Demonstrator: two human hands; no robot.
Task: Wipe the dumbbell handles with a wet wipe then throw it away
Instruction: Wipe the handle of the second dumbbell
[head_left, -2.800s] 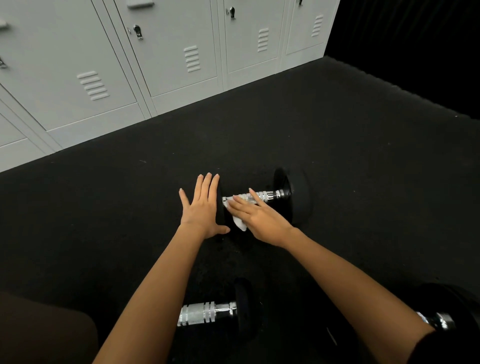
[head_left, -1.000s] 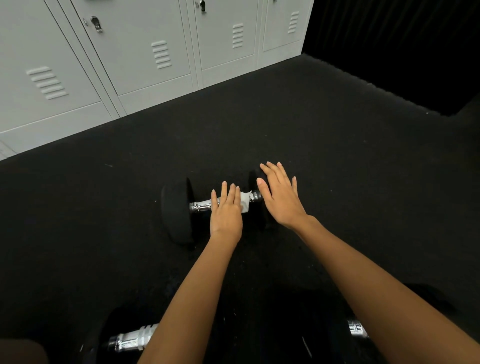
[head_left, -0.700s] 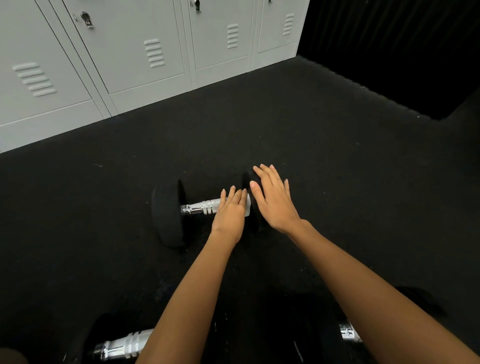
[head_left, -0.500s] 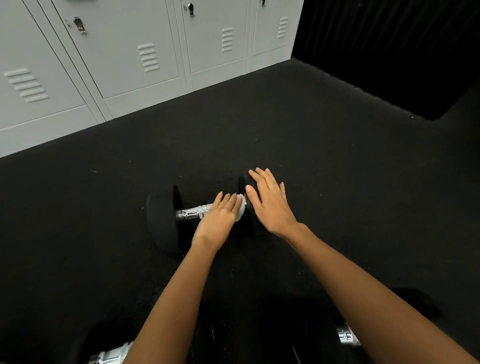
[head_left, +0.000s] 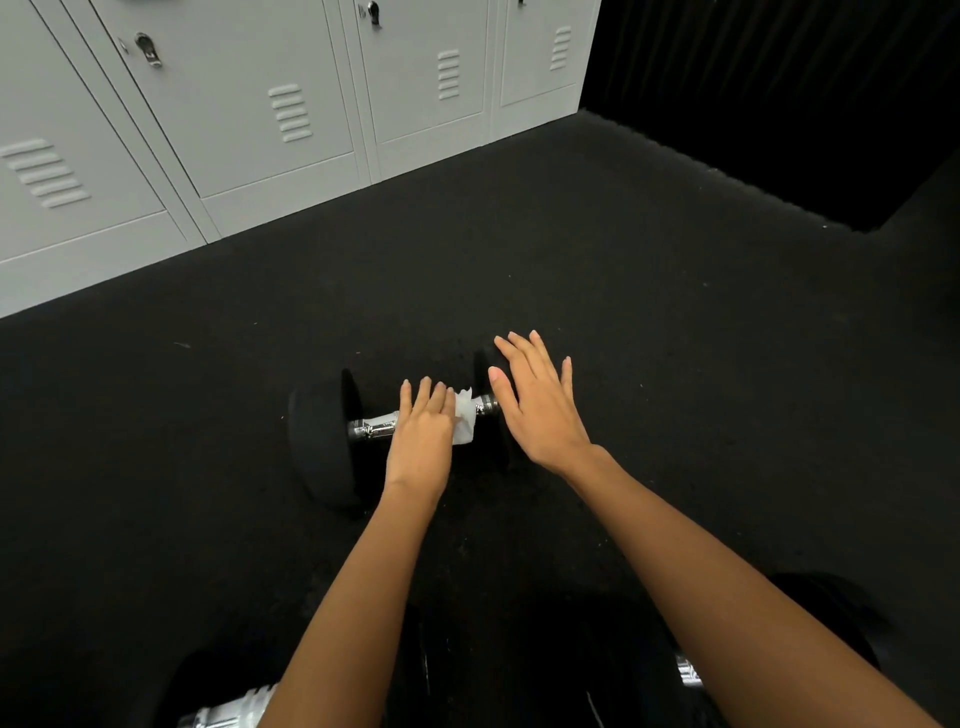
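Observation:
A black dumbbell (head_left: 319, 441) with a chrome handle (head_left: 371, 426) lies on the dark floor in the middle of the view. My left hand (head_left: 423, 434) lies over the handle and presses a white wet wipe (head_left: 465, 421) onto it, fingers nearly straight. My right hand (head_left: 537, 402) rests flat and open on the dumbbell's right head, which it mostly hides. Two more dumbbells sit near the bottom edge: a chrome handle (head_left: 228, 714) at bottom left and a sliver of another handle (head_left: 688, 670) beside my right forearm.
A row of pale grey lockers (head_left: 249, 119) runs along the far left. A dark wall or curtain (head_left: 779, 93) closes the back right. Black rubber flooring (head_left: 649, 312) spreads all around the dumbbells.
The wipe passed from my right hand to my left. My left hand slid along the handle with the wipe, and my right hand stayed flat on the right head. The camera tilted slightly.

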